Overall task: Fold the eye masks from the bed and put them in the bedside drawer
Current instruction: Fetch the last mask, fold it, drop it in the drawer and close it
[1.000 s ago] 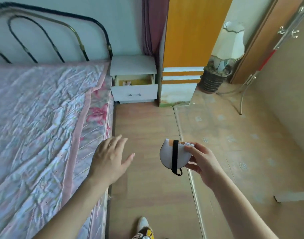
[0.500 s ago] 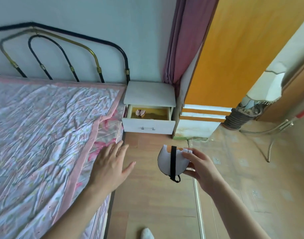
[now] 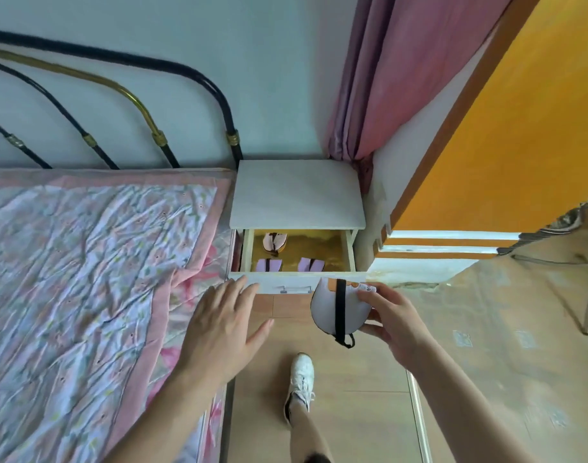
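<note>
My right hand [image 3: 391, 317] grips a folded white eye mask [image 3: 326, 310] with a black strap and orange patches, held in the air just in front of the open bedside drawer [image 3: 299, 283]. Inside the drawer lie three folded masks: a pink and brown eye mask [image 3: 274, 242] at the back left, and two lilac masks [image 3: 268, 265] [image 3: 311, 264] near the front. My left hand [image 3: 221, 324] hovers open, fingers spread, over the bed's edge to the left of the drawer front.
The white bedside table [image 3: 297, 195] stands between the bed [image 3: 85, 279] with its floral quilt and a pink curtain [image 3: 382, 78]. An orange door [image 3: 506, 128] is on the right. My white shoe [image 3: 301, 379] is on the wooden floor below the hands.
I have come much closer to the bedside table; the drawer's inside now shows. The held mask has moved up to the drawer front. My left hand stays open beside it.
</note>
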